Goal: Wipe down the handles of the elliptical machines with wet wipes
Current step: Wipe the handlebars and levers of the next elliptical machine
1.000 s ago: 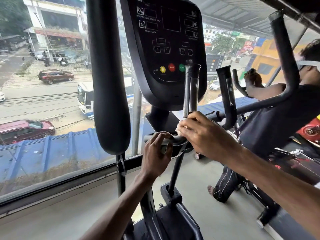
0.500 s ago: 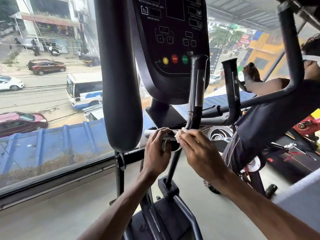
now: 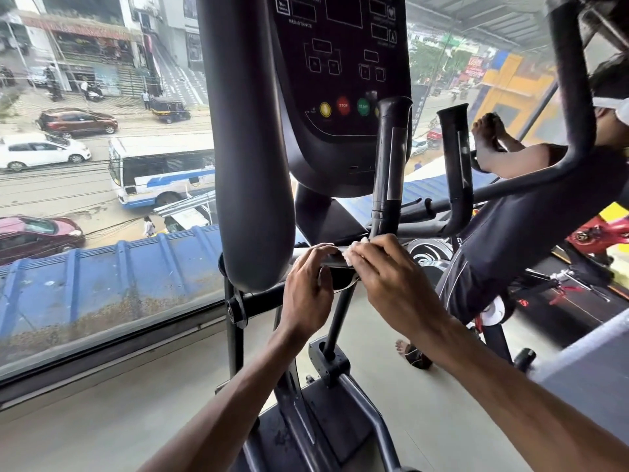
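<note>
A grey horizontal handle bar (image 3: 306, 253) of the elliptical runs below the black console (image 3: 340, 80). My left hand (image 3: 309, 291) curls over this bar from the near side. My right hand (image 3: 391, 284) pinches a small white wet wipe (image 3: 354, 250) against the bar, just right of my left fingers. An upright black grip (image 3: 389, 165) rises from the bar straight above the wipe. A thick padded moving handle (image 3: 248, 131) hangs close on the left, partly hiding the bar's left end.
A second upright grip (image 3: 456, 165) stands to the right. Another person (image 3: 531, 212) in dark clothes works on the neighbouring machine at right. A big window (image 3: 102, 165) on the left faces a street. The machine's base frame (image 3: 326, 420) lies below my arms.
The view has drifted down and closer. My right hand with the wipe has slid down from the foot of the upright grip onto the horizontal bar. My left hand keeps its hold.
</note>
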`<act>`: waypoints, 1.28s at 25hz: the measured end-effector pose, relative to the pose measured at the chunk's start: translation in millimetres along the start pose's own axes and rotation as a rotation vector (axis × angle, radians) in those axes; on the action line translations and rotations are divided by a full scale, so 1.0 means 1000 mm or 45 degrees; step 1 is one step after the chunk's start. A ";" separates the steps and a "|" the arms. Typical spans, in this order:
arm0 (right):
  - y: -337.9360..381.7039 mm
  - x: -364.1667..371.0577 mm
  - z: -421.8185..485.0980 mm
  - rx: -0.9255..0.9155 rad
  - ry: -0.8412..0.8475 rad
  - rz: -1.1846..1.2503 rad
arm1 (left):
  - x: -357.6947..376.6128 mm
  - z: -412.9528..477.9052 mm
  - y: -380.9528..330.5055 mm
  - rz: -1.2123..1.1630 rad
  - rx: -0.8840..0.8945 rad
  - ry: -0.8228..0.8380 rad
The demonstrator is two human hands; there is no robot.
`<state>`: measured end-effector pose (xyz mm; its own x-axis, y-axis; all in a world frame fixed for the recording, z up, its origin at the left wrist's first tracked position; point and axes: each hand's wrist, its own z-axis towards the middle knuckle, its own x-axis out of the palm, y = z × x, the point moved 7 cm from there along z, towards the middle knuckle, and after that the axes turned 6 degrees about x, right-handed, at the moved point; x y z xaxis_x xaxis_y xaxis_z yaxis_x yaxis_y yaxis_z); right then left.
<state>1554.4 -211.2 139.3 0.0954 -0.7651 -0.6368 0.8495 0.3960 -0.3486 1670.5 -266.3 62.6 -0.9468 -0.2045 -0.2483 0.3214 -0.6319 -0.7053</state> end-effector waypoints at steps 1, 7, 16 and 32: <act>-0.008 -0.009 0.007 0.032 -0.039 0.001 | -0.001 0.001 0.000 -0.006 -0.012 -0.008; -0.006 -0.005 0.002 0.024 -0.099 -0.080 | -0.002 0.000 -0.001 -0.020 -0.046 -0.026; 0.023 0.036 -0.032 0.280 0.098 0.470 | -0.017 -0.017 0.010 -0.051 -0.180 0.003; 0.021 0.088 -0.095 1.700 0.217 1.920 | 0.004 -0.064 0.030 -0.923 -0.867 0.016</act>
<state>1531.4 -222.2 10.3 0.9843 -0.1689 0.0508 -0.0623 -0.0637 0.9960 1677.5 -238.1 -1.7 -0.9183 0.0718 0.3894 -0.3925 -0.0358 -0.9191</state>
